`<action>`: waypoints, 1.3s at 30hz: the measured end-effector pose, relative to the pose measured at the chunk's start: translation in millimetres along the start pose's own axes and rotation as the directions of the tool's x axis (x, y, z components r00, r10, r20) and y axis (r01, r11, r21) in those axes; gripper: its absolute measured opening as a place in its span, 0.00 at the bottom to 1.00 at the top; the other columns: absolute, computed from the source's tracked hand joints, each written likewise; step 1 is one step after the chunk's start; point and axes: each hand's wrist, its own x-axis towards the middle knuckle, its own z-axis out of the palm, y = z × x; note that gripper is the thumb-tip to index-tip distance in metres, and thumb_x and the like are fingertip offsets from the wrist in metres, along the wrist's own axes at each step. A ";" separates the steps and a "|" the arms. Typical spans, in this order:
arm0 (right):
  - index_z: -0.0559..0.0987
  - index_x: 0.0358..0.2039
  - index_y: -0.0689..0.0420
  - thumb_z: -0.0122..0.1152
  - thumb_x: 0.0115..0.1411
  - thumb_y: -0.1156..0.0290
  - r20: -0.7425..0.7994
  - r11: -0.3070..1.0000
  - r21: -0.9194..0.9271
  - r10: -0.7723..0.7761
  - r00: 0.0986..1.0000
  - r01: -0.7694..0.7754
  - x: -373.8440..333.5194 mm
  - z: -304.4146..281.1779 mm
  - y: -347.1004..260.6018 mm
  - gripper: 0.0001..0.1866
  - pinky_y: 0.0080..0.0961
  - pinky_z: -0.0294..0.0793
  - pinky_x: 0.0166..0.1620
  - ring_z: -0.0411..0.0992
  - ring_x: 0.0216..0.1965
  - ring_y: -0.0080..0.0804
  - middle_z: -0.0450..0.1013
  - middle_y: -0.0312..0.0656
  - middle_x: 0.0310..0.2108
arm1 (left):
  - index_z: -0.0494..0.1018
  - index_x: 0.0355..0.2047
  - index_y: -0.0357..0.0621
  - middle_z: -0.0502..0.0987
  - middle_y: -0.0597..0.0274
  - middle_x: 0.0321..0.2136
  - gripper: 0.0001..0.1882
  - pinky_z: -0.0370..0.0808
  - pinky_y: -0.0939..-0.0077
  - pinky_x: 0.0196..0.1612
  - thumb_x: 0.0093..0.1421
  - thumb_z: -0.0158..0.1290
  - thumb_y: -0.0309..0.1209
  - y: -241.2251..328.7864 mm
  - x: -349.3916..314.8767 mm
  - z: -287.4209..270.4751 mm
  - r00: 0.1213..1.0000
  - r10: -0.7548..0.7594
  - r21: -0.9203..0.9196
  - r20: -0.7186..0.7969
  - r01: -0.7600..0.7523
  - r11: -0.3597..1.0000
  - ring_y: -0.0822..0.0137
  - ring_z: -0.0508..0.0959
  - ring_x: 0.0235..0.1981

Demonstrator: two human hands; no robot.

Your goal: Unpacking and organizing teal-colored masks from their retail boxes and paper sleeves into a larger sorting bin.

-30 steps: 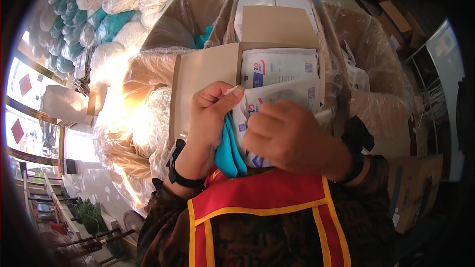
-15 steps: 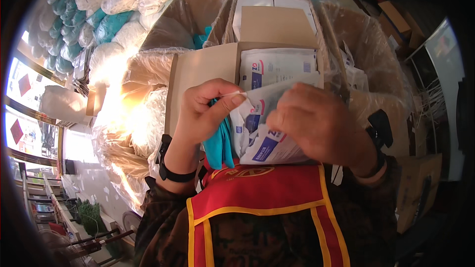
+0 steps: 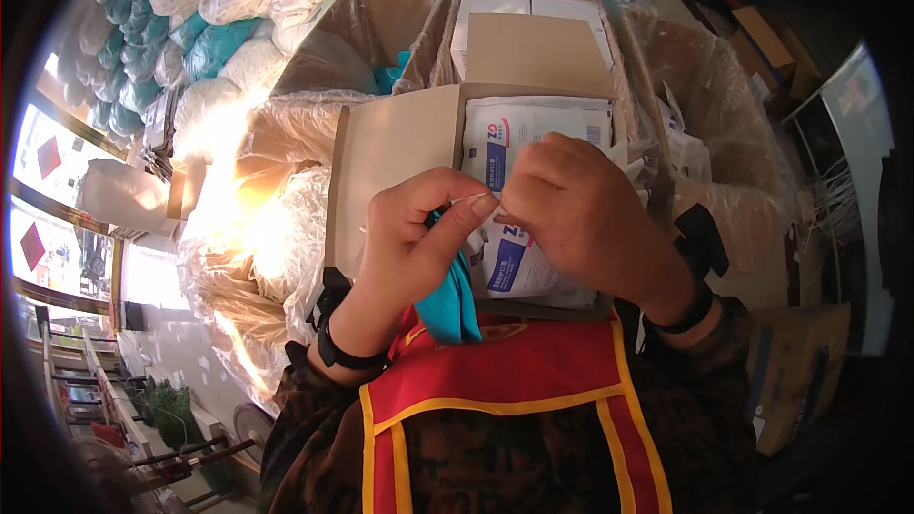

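Note:
My left hand point(image 3: 419, 238) is closed, thumb and forefinger pinching a thin white cord point(image 3: 466, 198). A folded teal fabric piece point(image 3: 447, 300) hangs from its palm side, down over the red apron. My right hand point(image 3: 571, 219) is closed too, its fingertips meeting the left thumb at the cord's other end; its fingers partly hide what they pinch. Beneath both hands, an open cardboard box point(image 3: 386, 171) holds flat white printed packets point(image 3: 519, 262) with blue and pink marks.
Plastic-lined cartons point(image 3: 371, 24) surround the box, one with teal material inside. Crumpled clear plastic point(image 3: 666, 167) lies by the box's right edge. Bulging white and teal bags point(image 3: 219, 48) are piled at the far left. A closed carton point(image 3: 800, 362) stands at the lower right.
The translucent wrapper stretched between my hands has left them. Both hands have come together at the white cord, and the teal piece has shifted right with my left hand.

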 end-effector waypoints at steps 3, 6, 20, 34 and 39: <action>0.69 0.20 0.54 0.57 0.46 0.71 0.013 0.989 -0.115 -0.089 0.996 0.090 -3.5 3.2 -7.6 0.06 0.29 0.66 0.30 0.65 0.28 0.34 0.61 0.38 0.24 | 0.77 0.30 0.36 0.78 0.65 0.23 0.03 0.71 0.81 0.28 0.60 0.56 0.24 -11.6 -7.1 6.2 0.992 -0.120 -0.286 -0.026 0.107 0.952 0.74 0.76 0.24; 0.69 0.21 0.53 0.57 0.44 0.71 0.078 0.980 -0.070 -0.180 0.981 0.185 -13.0 9.6 -33.9 0.06 0.27 0.65 0.29 0.64 0.28 0.31 0.61 0.36 0.24 | 0.76 0.30 0.36 0.78 0.65 0.23 0.04 0.72 0.83 0.28 0.60 0.55 0.25 -28.5 3.9 0.3 0.906 -0.420 -0.662 -0.052 0.284 0.694 0.75 0.76 0.23; 0.75 0.24 0.59 0.65 0.47 0.78 -0.005 0.975 0.199 0.097 0.995 -0.094 -9.9 -37.3 2.4 0.06 0.32 0.68 0.31 0.67 0.28 0.38 0.66 0.40 0.23 | 0.73 0.45 0.39 0.77 0.69 0.30 0.19 0.64 0.89 0.28 0.52 0.60 0.21 -55.6 12.5 -54.6 0.928 -0.181 -0.069 -0.325 0.167 0.983 0.84 0.68 0.25; 0.72 0.25 0.57 0.65 0.45 0.77 0.003 0.984 0.179 0.016 1.000 -0.016 -3.3 -16.5 5.7 0.10 0.34 0.68 0.33 0.68 0.30 0.41 0.66 0.41 0.26 | 0.73 0.48 0.40 0.79 0.54 0.36 0.27 0.73 0.73 0.37 0.46 0.66 0.31 4.6 8.6 -18.8 0.883 -0.151 0.126 0.444 0.106 0.986 0.63 0.78 0.32; 0.70 0.25 0.55 0.65 0.42 0.76 0.044 0.986 0.158 -0.060 0.997 0.052 -5.7 -1.2 -9.2 0.12 0.35 0.70 0.37 0.69 0.33 0.42 0.67 0.40 0.30 | 0.73 0.39 0.38 0.78 0.53 0.30 0.19 0.74 0.71 0.37 0.46 0.64 0.28 0.2 6.4 -0.2 0.892 -0.047 0.020 0.450 0.043 0.999 0.60 0.79 0.31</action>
